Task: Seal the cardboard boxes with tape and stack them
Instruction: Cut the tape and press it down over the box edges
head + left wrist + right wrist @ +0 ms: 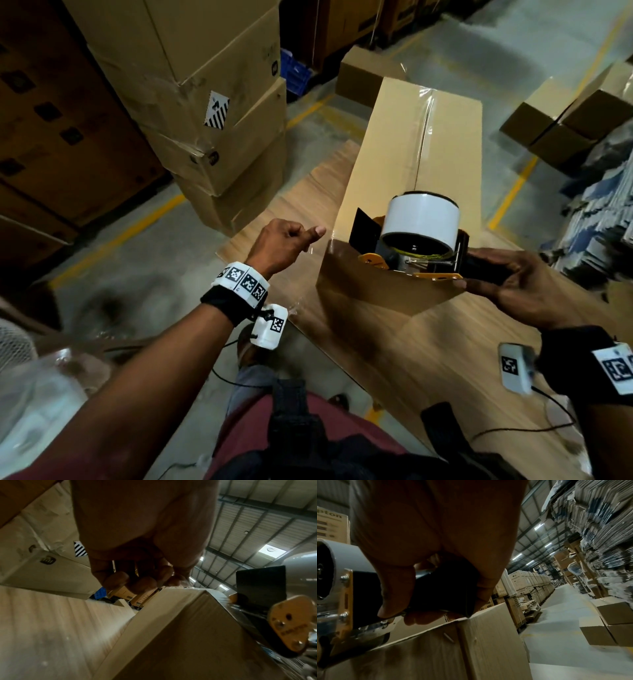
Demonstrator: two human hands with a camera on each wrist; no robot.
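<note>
Long plain cardboard box (404, 164) lying on a wooden table (428, 370), clear tape shining along its top seam. Right hand (520, 284) wrapped around tape dispenser (416, 240) at the near edge. Left hand (284, 245) curled, empty, just beside.

A warehouse. Stacked cartons (191, 102) tower beyond the left hand (284, 243). Past the right hand (436, 547) runs a long aisle (559, 601) under a metal roof (530, 536).

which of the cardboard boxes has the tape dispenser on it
The long box directly in front, clear tape along its top seam; the right hand holds the dispenser at its near end.
</note>
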